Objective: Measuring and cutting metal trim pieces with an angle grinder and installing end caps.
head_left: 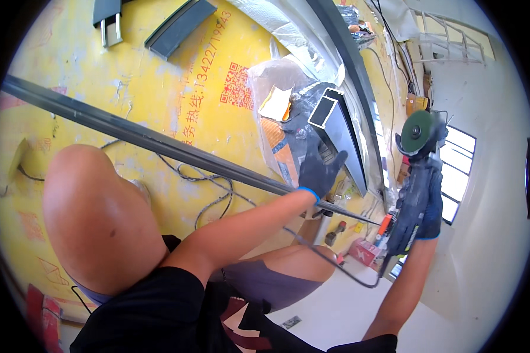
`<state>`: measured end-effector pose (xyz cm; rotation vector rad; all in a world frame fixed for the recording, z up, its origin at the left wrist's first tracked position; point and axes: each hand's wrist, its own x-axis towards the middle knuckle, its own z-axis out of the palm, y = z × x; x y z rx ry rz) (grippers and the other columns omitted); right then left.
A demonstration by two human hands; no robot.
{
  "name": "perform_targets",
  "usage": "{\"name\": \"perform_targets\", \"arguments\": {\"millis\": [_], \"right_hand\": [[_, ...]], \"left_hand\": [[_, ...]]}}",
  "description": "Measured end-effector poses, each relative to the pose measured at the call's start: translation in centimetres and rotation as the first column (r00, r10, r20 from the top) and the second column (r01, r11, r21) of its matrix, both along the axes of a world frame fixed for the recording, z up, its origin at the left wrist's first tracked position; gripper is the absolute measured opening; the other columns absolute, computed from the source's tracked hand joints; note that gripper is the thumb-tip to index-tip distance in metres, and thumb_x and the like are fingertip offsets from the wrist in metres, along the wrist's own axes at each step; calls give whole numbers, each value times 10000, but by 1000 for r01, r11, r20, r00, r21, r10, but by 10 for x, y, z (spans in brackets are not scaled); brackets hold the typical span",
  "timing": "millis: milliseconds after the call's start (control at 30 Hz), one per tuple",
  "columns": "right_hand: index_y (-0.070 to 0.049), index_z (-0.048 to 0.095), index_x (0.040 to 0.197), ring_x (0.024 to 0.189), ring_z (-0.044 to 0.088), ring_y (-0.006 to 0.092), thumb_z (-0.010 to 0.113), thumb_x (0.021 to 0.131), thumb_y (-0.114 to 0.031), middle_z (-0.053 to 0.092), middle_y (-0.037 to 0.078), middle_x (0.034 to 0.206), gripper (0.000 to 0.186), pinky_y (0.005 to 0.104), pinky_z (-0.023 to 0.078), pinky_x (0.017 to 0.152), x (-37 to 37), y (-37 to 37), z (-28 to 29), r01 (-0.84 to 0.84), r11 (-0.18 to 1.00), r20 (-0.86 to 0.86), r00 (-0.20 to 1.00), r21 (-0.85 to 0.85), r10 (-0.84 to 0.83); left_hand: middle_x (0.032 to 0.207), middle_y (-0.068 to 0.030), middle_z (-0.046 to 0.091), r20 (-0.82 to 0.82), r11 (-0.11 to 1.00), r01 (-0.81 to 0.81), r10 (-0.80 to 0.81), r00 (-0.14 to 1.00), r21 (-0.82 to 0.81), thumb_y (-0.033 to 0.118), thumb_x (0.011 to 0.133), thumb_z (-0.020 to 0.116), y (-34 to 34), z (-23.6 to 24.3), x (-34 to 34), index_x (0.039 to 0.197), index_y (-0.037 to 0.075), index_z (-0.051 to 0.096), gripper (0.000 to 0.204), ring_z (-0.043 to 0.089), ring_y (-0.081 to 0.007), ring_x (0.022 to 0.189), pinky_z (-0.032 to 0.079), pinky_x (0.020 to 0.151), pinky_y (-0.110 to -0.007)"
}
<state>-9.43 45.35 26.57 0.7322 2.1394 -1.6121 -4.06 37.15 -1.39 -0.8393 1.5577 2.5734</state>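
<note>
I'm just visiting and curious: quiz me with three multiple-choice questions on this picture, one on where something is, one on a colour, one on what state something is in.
1. Where is the left hand?
A. on the dark hollow metal profile
B. flat on the white wall
C. on the person's knee

2. What colour is the floor covering?
A. green
B. yellow
C. white

3. How does the right hand stand?
A. open and empty
B. resting on the floor
C. closed around the angle grinder

Answers:
1 A, the gloved fingers rest against the end of the dark hollow metal profile.
2 B, the sheet is yellow with red print.
3 C, the glove wraps the body of the angle grinder, held up in the air.
</note>
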Motion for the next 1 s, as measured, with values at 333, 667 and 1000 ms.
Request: {"name": "perform_targets", "arguments": {"millis": [333, 667, 1000], "right_hand": [[-40, 497, 1437, 1111, 629, 289, 687, 1005, -379, 627, 146, 1198, 581, 460, 526, 999, 100, 117, -117, 34, 931, -415, 889, -365, -195], [-11, 417, 1553, 1372, 527, 291, 534, 1096, -441, 521, 160, 1505, 638, 458, 397, 1201, 88, 70, -197, -108, 993, -596, 801, -43, 61], [53, 649, 1282, 1224, 643, 293, 599, 1054, -438, 695, 191, 1291, 544, 432, 484, 1081, 57, -51, -193, -511, 859, -866, 419, 24, 274]], "left_hand": [[1076, -338, 678, -420, 466, 844, -732, 536, 265, 550, 810, 846, -34, 117, 35, 1374, -130, 412, 983, 691, -454, 995, 538, 878, -495], [1315, -311, 617, -337, 725, 502, -674, 658, -471, 503, 531, 1036, -79, 119, 38, 1504, -68, 343, 1324, 648, -455, 1213, 515, 1031, -483], [1061, -98, 714, -327, 990, -41, -6, 945, -135, 67, 788, 783, -200, 98, 88, 1275, 6, 611, 520, 716, -227, 956, 595, 850, -364]]}}
